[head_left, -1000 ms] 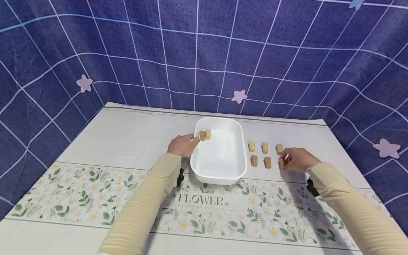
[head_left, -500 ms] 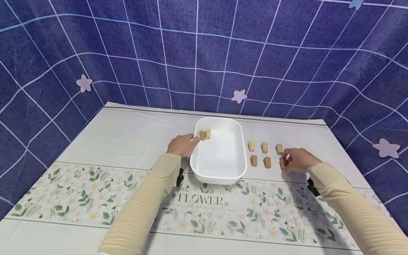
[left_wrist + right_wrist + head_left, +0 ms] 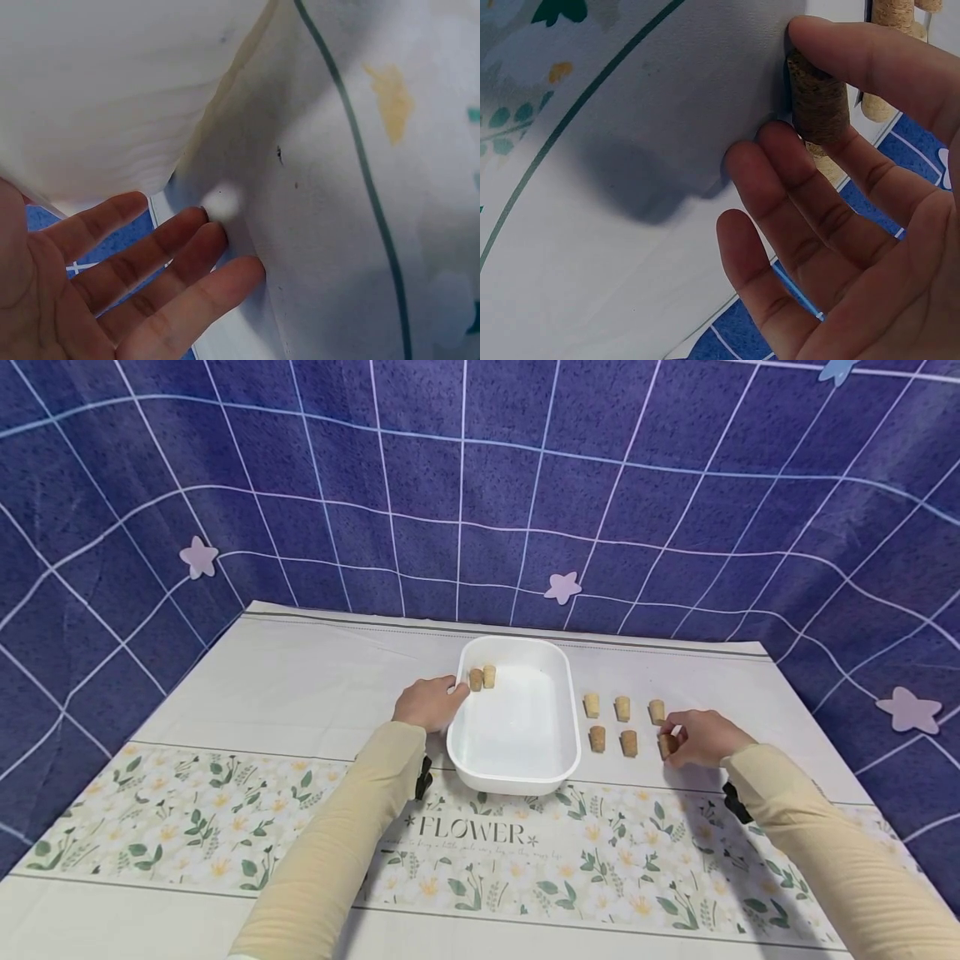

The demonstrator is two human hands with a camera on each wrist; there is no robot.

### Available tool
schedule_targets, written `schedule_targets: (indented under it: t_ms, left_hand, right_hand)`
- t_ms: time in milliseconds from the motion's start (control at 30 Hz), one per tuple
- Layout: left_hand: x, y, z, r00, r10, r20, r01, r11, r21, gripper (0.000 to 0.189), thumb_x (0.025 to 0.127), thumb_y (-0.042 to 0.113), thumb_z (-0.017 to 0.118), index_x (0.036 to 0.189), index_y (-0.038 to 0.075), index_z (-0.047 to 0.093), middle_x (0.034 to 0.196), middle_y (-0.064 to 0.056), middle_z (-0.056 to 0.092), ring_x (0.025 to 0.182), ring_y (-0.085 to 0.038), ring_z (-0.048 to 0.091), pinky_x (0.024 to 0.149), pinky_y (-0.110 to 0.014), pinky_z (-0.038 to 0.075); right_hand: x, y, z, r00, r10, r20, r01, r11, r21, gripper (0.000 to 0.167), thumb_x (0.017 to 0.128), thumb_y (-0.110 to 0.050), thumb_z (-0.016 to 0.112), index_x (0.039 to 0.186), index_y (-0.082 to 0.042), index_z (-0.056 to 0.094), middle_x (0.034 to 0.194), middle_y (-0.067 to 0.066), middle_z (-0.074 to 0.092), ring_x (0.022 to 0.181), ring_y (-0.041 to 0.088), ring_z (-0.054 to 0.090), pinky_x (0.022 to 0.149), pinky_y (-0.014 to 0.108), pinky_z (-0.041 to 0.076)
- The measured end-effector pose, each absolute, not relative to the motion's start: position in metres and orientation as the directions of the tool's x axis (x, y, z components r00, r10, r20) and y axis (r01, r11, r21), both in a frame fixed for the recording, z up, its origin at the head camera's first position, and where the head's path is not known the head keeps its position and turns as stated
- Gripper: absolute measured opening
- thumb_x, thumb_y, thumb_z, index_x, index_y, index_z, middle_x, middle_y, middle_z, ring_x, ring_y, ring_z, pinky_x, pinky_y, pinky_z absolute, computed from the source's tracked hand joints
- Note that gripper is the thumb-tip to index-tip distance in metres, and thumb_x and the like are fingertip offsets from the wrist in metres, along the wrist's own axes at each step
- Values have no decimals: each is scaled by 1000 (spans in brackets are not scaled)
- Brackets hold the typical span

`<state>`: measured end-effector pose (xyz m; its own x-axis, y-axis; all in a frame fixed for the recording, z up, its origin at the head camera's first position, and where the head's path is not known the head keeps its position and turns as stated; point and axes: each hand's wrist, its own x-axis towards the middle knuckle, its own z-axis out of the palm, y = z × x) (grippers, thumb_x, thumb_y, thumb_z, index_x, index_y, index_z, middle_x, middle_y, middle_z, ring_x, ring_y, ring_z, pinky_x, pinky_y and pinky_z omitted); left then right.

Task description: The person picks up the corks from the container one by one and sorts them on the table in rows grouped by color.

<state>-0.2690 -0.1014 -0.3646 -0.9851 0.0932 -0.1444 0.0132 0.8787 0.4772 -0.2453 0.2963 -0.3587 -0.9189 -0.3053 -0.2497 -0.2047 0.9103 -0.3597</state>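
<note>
A white rectangular tray [image 3: 517,727] stands mid-table with two cork stoppers [image 3: 482,678] against its left inner wall. My left hand [image 3: 429,703] holds the tray's left side, thumb over the rim. In the left wrist view its fingers [image 3: 184,289] lie along the outside of the tray wall [image 3: 97,97]; the thumb is hidden there. Right of the tray, my right hand [image 3: 701,739] pinches a cork stopper [image 3: 819,101] at the near right end of two rows of corks. Thumb and forefinger grip it, while the other fingers [image 3: 772,191] stay loosely bent.
Several cork stoppers [image 3: 622,708] stand in two short rows between the tray and my right hand. A floral printed band [image 3: 300,827] crosses the white tablecloth [image 3: 330,668]. Behind the table hangs a blue gridded curtain [image 3: 420,468] with stars.
The cork in my right hand has shifted slightly to the right and looks a little more tilted. My left hand and the tray have hardly moved.
</note>
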Motion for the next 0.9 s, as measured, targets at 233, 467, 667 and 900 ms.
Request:
schedule_targets:
  t_ms: [233, 467, 667, 900]
  left_hand:
    - [-267, -102, -363, -985, 92, -149, 9, 874, 485, 59, 104, 42, 32, 151, 11, 51, 137, -18, 62, 118, -39, 62, 103, -50, 47]
    - [-268, -102, -363, -985, 95, -146, 13, 875, 483, 59, 104, 42, 31, 151, 11, 50, 139, -18, 61, 120, -40, 61, 103, -51, 47]
    - [-270, -103, -367, -985, 103, -138, 24, 875, 484, 60, 103, 42, 31, 150, 11, 51, 138, -18, 62, 118, -40, 62, 101, -51, 48]
    - [-270, -103, -366, -986, 100, -136, 22, 874, 486, 60, 103, 42, 31, 149, 10, 53, 136, -18, 63, 117, -40, 63, 101, -50, 49]
  right_hand:
    - [-245, 294, -358, -919, -310, -244, -208, 906, -368, 40, 76, -5, 85, 110, 4, 66, 83, 8, 60, 73, 21, 53, 63, 32, 44]
    - [-244, 294, -357, -920, -305, -247, -204, 909, -363, 40, 75, -5, 84, 109, 4, 66, 83, 8, 61, 73, 21, 54, 63, 33, 44]
    - [-245, 292, -356, -918, -291, -268, -180, 910, -373, 44, 74, -5, 83, 112, 5, 65, 84, 7, 61, 73, 20, 54, 64, 32, 45]
    - [-244, 292, -355, -915, -279, -292, -159, 913, -375, 50, 73, -5, 83, 118, 6, 64, 86, 9, 63, 74, 21, 56, 65, 33, 47]
